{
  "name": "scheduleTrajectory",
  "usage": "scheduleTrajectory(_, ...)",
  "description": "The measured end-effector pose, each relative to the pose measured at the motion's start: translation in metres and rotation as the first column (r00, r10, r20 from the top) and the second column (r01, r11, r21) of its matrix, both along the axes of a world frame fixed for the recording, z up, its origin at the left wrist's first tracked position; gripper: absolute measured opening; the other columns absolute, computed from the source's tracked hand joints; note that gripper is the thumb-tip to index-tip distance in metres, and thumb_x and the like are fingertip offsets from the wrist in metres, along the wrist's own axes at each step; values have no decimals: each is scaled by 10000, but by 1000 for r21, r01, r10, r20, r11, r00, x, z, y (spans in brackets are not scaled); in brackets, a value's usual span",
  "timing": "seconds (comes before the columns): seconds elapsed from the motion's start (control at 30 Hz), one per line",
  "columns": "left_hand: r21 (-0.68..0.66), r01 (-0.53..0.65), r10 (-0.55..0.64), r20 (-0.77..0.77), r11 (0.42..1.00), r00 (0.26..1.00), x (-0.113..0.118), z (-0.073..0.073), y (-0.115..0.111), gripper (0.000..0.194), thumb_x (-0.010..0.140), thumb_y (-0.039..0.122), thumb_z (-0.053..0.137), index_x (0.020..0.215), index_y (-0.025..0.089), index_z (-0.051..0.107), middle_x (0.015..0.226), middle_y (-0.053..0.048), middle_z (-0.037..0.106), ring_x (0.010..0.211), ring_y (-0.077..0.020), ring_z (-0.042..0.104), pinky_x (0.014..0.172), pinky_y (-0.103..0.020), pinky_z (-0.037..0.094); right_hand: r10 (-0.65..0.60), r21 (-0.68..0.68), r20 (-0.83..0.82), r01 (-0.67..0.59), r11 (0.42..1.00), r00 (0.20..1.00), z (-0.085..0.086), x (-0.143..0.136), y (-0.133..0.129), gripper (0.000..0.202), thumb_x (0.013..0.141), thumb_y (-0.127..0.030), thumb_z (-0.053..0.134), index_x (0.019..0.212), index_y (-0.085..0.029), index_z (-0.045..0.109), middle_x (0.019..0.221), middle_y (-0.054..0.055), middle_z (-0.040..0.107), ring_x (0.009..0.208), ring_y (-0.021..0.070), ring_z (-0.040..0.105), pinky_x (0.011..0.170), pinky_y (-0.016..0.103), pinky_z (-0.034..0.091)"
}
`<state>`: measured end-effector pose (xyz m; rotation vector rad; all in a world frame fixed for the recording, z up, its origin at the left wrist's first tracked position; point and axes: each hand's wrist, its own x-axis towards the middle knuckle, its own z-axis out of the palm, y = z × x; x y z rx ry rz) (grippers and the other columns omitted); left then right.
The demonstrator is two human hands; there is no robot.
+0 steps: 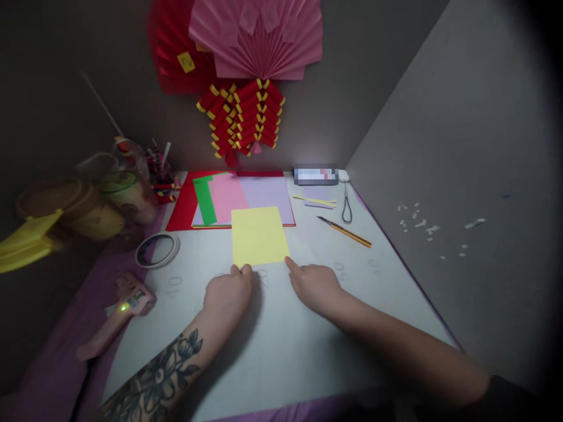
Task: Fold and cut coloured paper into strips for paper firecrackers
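A yellow square sheet of paper (258,235) lies on the pale tabletop, its upper edge over a stack of coloured sheets. My left hand (229,290) pinches its near left edge between thumb and fingers. At the near right corner my right hand (314,284) touches the sheet with an outstretched index finger, the other fingers curled. Behind the yellow sheet are a green strip (204,202), a pink sheet (226,196) and a lilac sheet (268,193) on red paper (179,208).
A craft knife (345,231), thin paper strips (314,202) and a corded loop (347,210) lie at the right. A tape roll (175,249) and pink glue gun (127,310) are at the left. Red firecracker ornaments (259,114) hang behind.
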<state>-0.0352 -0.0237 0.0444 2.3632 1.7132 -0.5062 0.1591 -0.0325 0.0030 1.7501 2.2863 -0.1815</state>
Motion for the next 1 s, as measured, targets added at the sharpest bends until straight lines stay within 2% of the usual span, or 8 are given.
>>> scheduleTrajectory(0.13,105,23,-30,66,994,997,13,-6,-9,298,923,281,363,1126,131,523,1139,-175,594,803,-263,666,607,-334,502,-6,39,-4,6,999,1000,-5,3,-4,502,928,-223,339,1418,-127,383,848,143,715,738,246,674,600,306,451)
scheduleTrajectory(0.23,60,154,-163,170,986,972,25,-13,-13,439,902,435,443,1239,156,472,1429,-172,409,846,-232,665,641,-321,518,-9,71,-26,11,997,1000,-9,1,-6,501,924,-225,351,1415,-132,384,844,145,714,749,245,674,620,307,451)
scheduleTrajectory(0.33,10,199,-197,178,980,964,32,-18,-13,512,884,497,467,1275,166,453,1511,-172,291,854,-234,671,690,-346,529,-7,76,-50,10,997,999,-9,2,-5,497,928,-234,344,1414,-139,387,845,141,715,759,251,675,630,316,451)
scheduleTrajectory(0.6,4,-23,24,-32,1000,999,14,-14,-11,484,878,494,463,1171,112,517,1427,-296,362,721,-292,688,564,-370,510,-28,49,-65,31,998,997,-9,2,-5,499,933,-224,324,1421,-135,380,859,127,716,769,252,670,614,317,438)
scheduleTrajectory(0.73,6,-69,69,-7,998,998,-1,-5,4,299,917,329,371,1107,142,506,1056,-177,642,760,-293,680,598,-356,489,-73,2,-153,74,997,986,-4,7,0,459,947,-294,331,1379,-168,420,889,92,717,794,244,665,624,309,419)
scheduleTrajectory(0.8,52,-88,86,40,995,995,-8,-4,14,264,918,269,341,1106,160,489,965,-123,646,809,-269,664,638,-344,477,-95,-9,-238,95,995,967,0,10,7,437,939,-343,370,1343,-187,433,935,73,709,825,233,655,640,301,409)
scheduleTrajectory(0.87,96,-95,86,88,991,992,-16,-6,24,235,904,263,369,1076,167,496,1025,-118,610,880,-247,637,674,-327,463,-96,1,-309,101,995,946,2,13,16,400,927,-323,411,1304,-195,445,1032,71,678,899,211,629,683,288,399)
scheduleTrajectory(1.0,40,-90,81,189,995,979,-28,-14,39,209,878,271,428,1032,178,535,1072,-98,562,918,-219,604,726,-310,442,-89,32,-356,107,994,930,2,14,31,212,915,-214,420,1071,-195,562,1071,58,615,956,173,561,735,264,364)
